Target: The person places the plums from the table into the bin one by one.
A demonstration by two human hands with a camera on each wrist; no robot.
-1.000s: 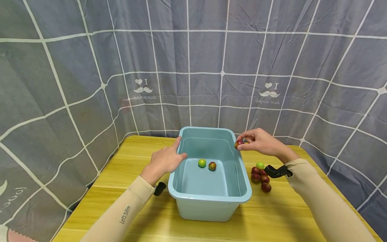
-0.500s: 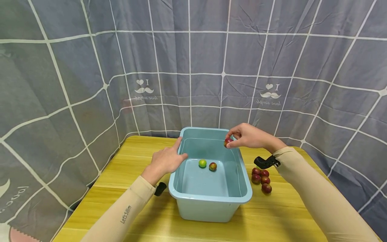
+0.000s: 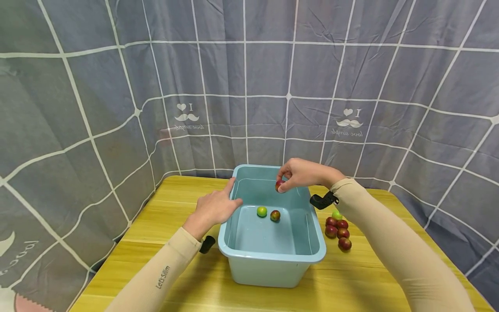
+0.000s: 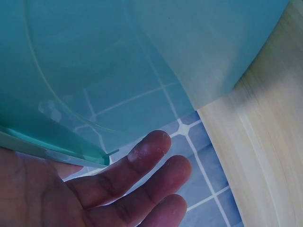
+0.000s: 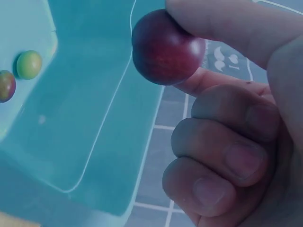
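A dark red plum [image 3: 278, 186] is pinched between the thumb and index finger of my right hand [image 3: 302, 173], held over the far part of a light blue plastic tub [image 3: 273, 257]. The right wrist view shows this plum [image 5: 163, 49] close up, with the other fingers curled below it. My left hand [image 3: 214, 206] rests at the tub's left rim, index finger along it and thumb over the inside. Outside the wall, the remaining left fingers [image 4: 147, 184] extend loosely. On the tub floor lie a small green fruit [image 3: 262, 211] and a red-green plum [image 3: 275, 216].
Right of the tub, several dark red plums [image 3: 331, 231] sit clustered on the yellow wooden table [image 3: 171, 195], with a green fruit [image 3: 337, 214] behind them. A grey curtain [image 3: 265, 117] with white grid lines surrounds the table's back and sides.
My right hand has carried the plum leftward from the tub's right rim to above its interior. The left hand stays at the left rim, and the two fruits inside have not moved.
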